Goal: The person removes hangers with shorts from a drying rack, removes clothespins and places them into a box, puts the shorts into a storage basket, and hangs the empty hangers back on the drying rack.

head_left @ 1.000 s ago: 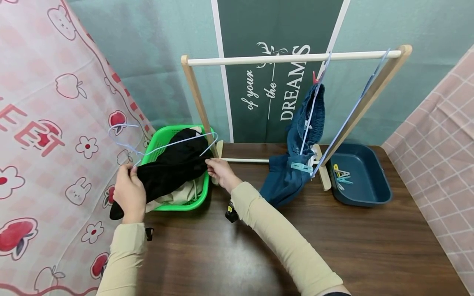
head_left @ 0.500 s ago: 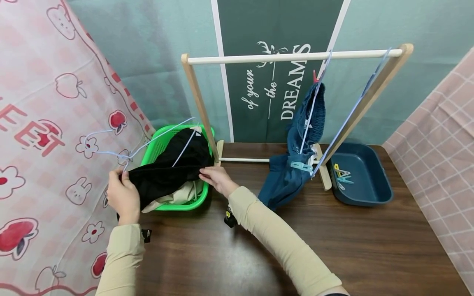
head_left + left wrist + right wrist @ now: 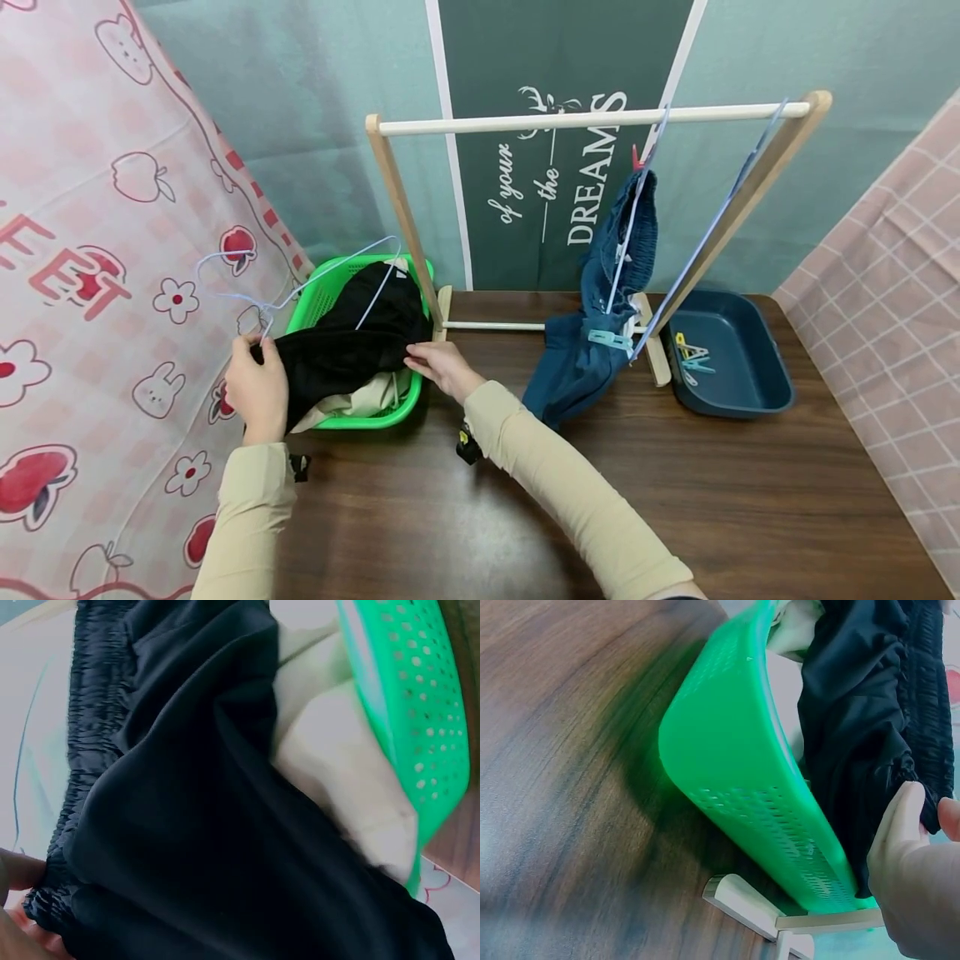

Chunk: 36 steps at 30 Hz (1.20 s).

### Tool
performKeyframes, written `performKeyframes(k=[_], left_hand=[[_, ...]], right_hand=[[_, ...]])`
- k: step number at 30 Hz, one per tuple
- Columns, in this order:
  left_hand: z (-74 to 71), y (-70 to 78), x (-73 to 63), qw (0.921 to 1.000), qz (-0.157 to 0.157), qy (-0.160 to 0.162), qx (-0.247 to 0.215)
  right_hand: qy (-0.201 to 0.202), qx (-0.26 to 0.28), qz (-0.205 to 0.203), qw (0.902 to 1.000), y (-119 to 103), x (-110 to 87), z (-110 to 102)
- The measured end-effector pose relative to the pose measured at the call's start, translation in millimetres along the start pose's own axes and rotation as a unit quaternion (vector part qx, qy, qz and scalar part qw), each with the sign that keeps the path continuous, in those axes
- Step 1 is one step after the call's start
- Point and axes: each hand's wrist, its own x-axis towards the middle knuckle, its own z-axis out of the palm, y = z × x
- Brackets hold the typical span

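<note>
Black pants with a gathered elastic waistband are stretched between my hands over a green basket. My left hand pinches the waistband's left end, thumb against fingers, right at a pale blue wire hanger. The hanger's hook points left, and its lower bar passes behind the waistband. My right hand pinches the waistband's other end, beside the basket's right rim. The lower part of the black pants lies in the basket over cream cloth.
A wooden rack with a white rail stands behind. From its right side hang blue pants on a hanger, with a teal clothespin. Another hanger hangs alongside. A dark blue tub holds several clothespins.
The hanger has shifted left and its lower bar has dropped behind the waistband. My right hand has moved slightly left and down; the left hand has shifted slightly left.
</note>
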Motion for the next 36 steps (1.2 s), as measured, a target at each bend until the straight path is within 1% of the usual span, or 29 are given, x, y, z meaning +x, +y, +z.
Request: performKeyframes(k=[6, 9, 13, 15, 17, 20, 24, 26, 28, 30, 33, 36], left_hand=[[4.1, 9.0, 6.6, 0.9993, -0.014, -0.031, -0.013], [4.2, 14.9, 10.5, 0.9987, -0.016, -0.048, -0.007], [4.8, 23.7, 17.1, 0.9969, -0.006, -0.078, 0.002], [6.4, 27.3, 20.6, 0.9958, -0.003, -0.091, -0.001], [9.1, 30.3, 23.9, 0.9950, 0.001, -0.099, -0.011], [13.7, 34.4, 26.7, 0.9946, 0.000, -0.098, -0.033], [18.3, 42.6, 26.5, 0.9928, 0.006, -0.089, -0.080], [19.4, 47.9, 26.5, 0.9908, 0.012, -0.095, -0.095], [20.5, 53.8, 27.0, 0.9875, 0.015, -0.110, -0.112], [21.1, 59.4, 28.1, 0.9821, 0.008, -0.135, -0.131], [21.1, 66.9, 30.3, 0.9673, -0.021, -0.180, -0.178], [21.6, 71.8, 33.2, 0.9524, -0.046, -0.204, -0.222]], right_hand=[[-0.012, -0.024, 0.012, 0.9996, 3.7, -1.6, -1.8], [-0.016, -0.039, 0.019, 0.9989, 4.3, -2.7, -2.4], [-0.018, -0.051, 0.025, 0.9982, 3.8, -4.4, -2.9], [-0.018, -0.054, 0.026, 0.9980, 3.7, -5.3, -3.2], [-0.020, -0.057, 0.027, 0.9978, 4.0, -5.9, -3.6], [-0.024, -0.064, 0.030, 0.9972, 5.0, -6.0, -4.6], [-0.025, -0.072, 0.038, 0.9963, 6.2, -5.7, -6.6], [-0.022, -0.075, 0.040, 0.9961, 6.5, -5.7, -7.5], [-0.020, -0.078, 0.041, 0.9960, 6.4, -6.0, -8.4], [-0.019, -0.081, 0.040, 0.9957, 6.7, -6.2, -9.3], [-0.021, -0.086, 0.034, 0.9955, 7.7, -6.7, -10.5], [-0.025, -0.093, 0.021, 0.9951, 9.3, -6.7, -11.4]])
